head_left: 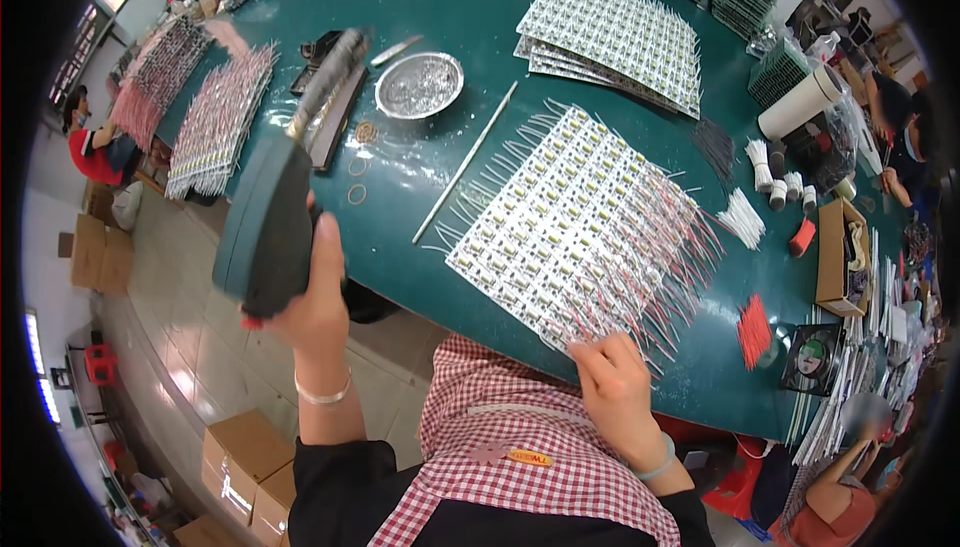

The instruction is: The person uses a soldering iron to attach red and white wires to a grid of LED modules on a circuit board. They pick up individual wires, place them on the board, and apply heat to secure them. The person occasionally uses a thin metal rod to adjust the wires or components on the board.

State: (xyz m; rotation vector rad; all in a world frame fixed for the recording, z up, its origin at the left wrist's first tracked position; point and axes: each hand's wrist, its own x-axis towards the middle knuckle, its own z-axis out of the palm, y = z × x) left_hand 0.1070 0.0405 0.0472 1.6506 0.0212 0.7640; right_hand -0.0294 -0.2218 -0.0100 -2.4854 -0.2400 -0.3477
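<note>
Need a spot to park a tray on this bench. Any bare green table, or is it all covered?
Bare green table lies beyond the metal bowl, left of the far panel stack. A narrower strip runs between the thin white rod and the rubber bands. The near wired board panel, under the right hand, fills the middle; the right edge is crowded with wire bundles and a cardboard box.

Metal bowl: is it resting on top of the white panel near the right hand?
No, the metal bowl sits on the bare green table, apart from the white panel.
</note>
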